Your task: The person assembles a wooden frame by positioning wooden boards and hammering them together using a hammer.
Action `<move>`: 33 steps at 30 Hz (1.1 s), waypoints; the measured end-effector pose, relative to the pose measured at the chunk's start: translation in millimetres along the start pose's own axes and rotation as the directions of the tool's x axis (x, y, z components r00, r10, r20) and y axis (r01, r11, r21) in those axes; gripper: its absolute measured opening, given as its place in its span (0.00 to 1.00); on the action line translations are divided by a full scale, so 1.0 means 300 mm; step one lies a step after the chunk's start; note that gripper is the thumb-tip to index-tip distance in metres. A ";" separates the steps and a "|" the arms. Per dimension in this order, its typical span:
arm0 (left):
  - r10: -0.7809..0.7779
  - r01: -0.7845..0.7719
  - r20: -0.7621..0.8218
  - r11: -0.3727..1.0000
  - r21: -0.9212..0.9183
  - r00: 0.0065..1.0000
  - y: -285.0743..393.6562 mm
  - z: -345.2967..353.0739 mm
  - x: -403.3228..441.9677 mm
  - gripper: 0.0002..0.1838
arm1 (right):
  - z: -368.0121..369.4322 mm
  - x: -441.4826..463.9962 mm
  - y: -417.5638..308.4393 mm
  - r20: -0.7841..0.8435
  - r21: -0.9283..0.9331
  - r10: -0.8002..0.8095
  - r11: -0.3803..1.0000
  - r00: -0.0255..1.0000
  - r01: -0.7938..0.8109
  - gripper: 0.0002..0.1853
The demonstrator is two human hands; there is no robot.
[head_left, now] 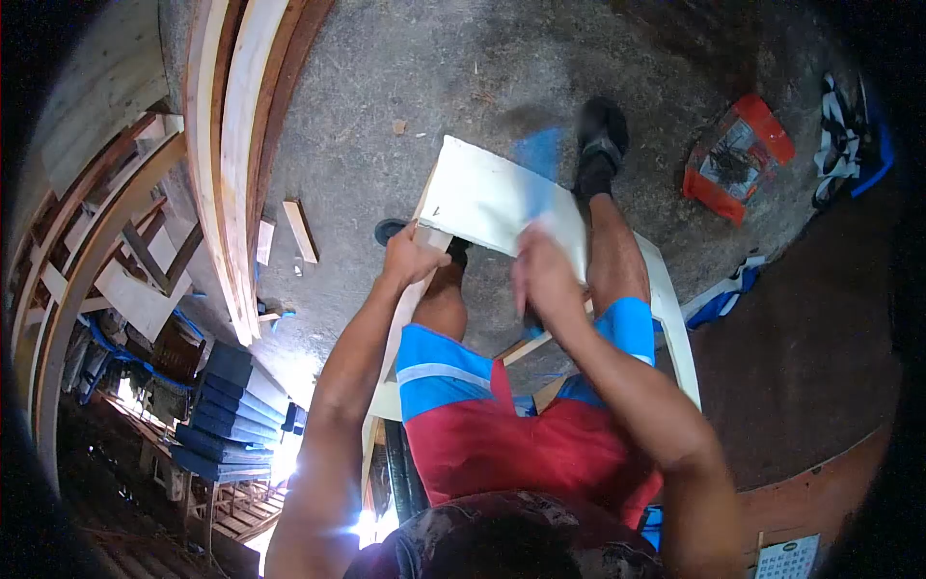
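Note:
A white board [482,193] with a small dark mark near one corner lies across wooden framing between my legs. My left hand [415,259] is closed around the board's near left corner and the pale wooden piece under it. Over the board's right part, my right hand [545,275] is closed around a blue tool [537,164]. Motion smears both that hand and the tool, so its exact kind cannot be made out. The tool's blue part reaches forward from the fist above the board, and a dark end shows below the hand.
Long curved timbers [231,154] stand at left, near a small wood offcut [301,232]. An orange torn bag [738,159] with dark contents lies on the concrete floor at right, with straps [837,145] beyond. Dark stacked panels [227,410] are at lower left.

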State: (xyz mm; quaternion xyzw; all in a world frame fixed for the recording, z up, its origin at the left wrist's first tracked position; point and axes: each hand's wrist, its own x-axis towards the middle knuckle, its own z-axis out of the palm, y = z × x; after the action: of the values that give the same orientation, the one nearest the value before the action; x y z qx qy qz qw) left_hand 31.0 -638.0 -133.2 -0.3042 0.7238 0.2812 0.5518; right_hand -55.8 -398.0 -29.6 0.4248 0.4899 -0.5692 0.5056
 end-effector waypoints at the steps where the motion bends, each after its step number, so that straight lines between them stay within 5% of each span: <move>1: -0.008 0.008 0.024 1.000 -0.007 1.000 0.005 -0.002 -0.005 0.42 | 0.003 -0.019 0.001 0.254 -0.239 0.328 0.933 0.910 -0.270 0.26; 4: 0.057 -0.057 -0.023 0.998 -0.003 0.998 -0.005 0.003 0.001 0.42 | 0.000 -0.053 -0.067 0.162 -0.054 0.382 0.924 0.910 -0.378 0.26; 7: 0.024 -0.024 -0.008 1.000 0.017 1.000 -0.026 0.009 0.015 0.41 | -0.048 -0.075 -0.174 -0.056 0.088 0.015 0.996 0.998 -0.010 0.29; 9: 0.012 -0.011 -0.009 1.000 0.025 1.000 -0.033 0.012 -0.002 0.41 | -0.055 -0.084 -0.245 -0.190 0.090 -0.233 0.963 0.954 0.254 0.29; 11: 0.004 -0.005 0.014 0.999 0.044 1.000 0.005 -0.005 -0.001 0.42 | -0.025 -0.035 -0.140 -0.244 0.121 -0.269 0.945 0.932 0.304 0.28; 12: 0.009 -0.010 0.009 0.999 0.040 1.000 0.011 -0.008 0.005 0.42 | 0.004 0.033 0.056 -0.161 -0.176 -0.427 0.899 0.890 0.400 0.28; 14: -0.011 0.011 0.048 1.000 -0.003 0.999 0.000 -0.004 -0.001 0.43 | 0.035 0.009 0.056 -0.043 -0.446 -0.540 0.763 0.841 0.467 0.28; 15: -0.009 0.009 0.050 1.000 -0.004 0.999 -0.005 0.001 0.000 0.43 | 0.011 -0.006 0.043 -0.025 -0.214 -0.060 0.975 0.998 0.053 0.28; 16: -0.006 0.005 0.008 1.000 0.017 1.000 -0.008 0.000 0.023 0.42 | 0.013 -0.016 -0.026 0.111 -0.007 0.408 0.912 0.906 -0.410 0.28; 17: -0.020 0.021 -0.024 0.999 0.029 1.000 -0.025 0.015 0.017 0.42 | -0.031 -0.017 -0.048 0.108 0.177 0.266 0.943 0.958 -0.282 0.28; 19: -0.016 0.016 -0.010 1.000 0.007 1.000 -0.049 0.024 -0.009 0.42 | -0.052 -0.071 -0.184 -0.198 0.164 0.015 0.986 0.980 0.019 0.29; 21: 0.018 -0.018 -0.011 1.000 -0.012 1.000 -0.021 0.008 0.009 0.42 | -0.087 -0.058 -0.196 -0.279 0.308 -0.196 0.909 0.940 0.281 0.29; 23: -0.003 0.003 -0.002 1.000 -0.007 1.000 0.017 -0.010 -0.015 0.42 | 0.006 -0.073 -0.135 -0.334 0.154 -0.204 0.951 0.920 0.267 0.29; 24: 0.005 -0.005 -0.008 1.000 -0.007 1.000 0.019 -0.016 0.001 0.42 | 0.009 0.007 0.095 -0.158 -0.038 -0.207 0.978 0.966 0.203 0.29; 25: 0.016 -0.016 0.004 1.000 0.021 1.000 0.002 -0.012 0.003 0.41 | 0.011 -0.026 0.028 0.204 -0.202 0.280 0.950 0.938 -0.240 0.27; 27: 0.028 -0.028 0.010 0.999 0.043 1.000 0.004 -0.015 0.002 0.41 | 0.031 -0.049 -0.018 0.198 -0.119 0.382 0.924 0.903 -0.364 0.27; 33: 0.005 -0.005 -0.010 1.000 0.025 1.000 -0.021 0.007 -0.012 0.43 | -0.046 -0.111 -0.117 -0.025 0.188 -0.024 0.982 0.999 0.028 0.30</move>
State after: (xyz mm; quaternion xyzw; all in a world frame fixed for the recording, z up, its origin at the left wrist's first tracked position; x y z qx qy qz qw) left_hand 37.9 -640.2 -130.6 -0.2970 0.7307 0.2721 0.5513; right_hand -86.5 -378.8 5.2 0.4708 0.4451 -0.6146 0.4500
